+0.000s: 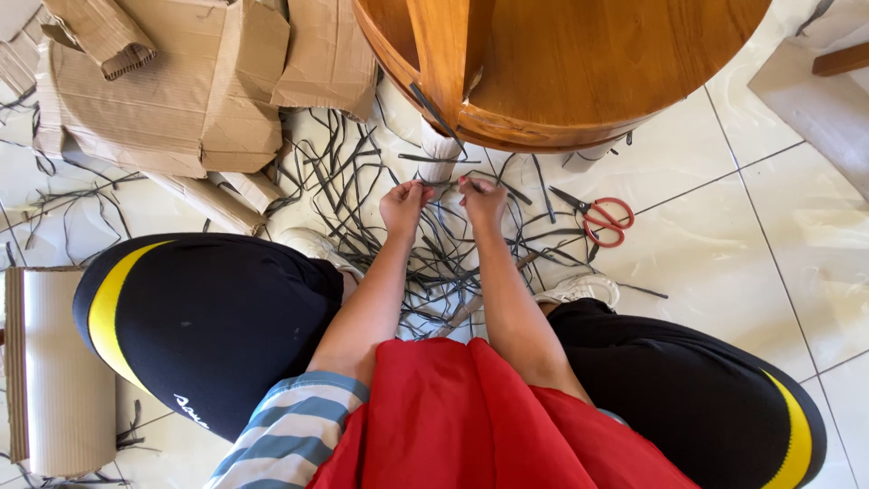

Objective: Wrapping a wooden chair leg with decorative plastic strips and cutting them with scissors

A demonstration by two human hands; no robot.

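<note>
My left hand point(403, 206) and my right hand point(484, 201) are close together low in front of me, each pinching an end of a thin dark strip point(444, 184) stretched between them. They hover just below a wrapped, pale table leg point(437, 154) of a round wooden table point(579, 63). Beneath my hands lies a tangled heap of several dark strips point(434, 263) on the white tiled floor. My knees in black shorts with yellow bands are spread to both sides.
Red-handled scissors point(599, 217) lie on the tiles right of my hands. Torn cardboard pieces point(181, 91) are piled at the upper left, and a roll of corrugated cardboard point(59, 371) rests by my left knee. White shoes point(579, 288) show beside the strips.
</note>
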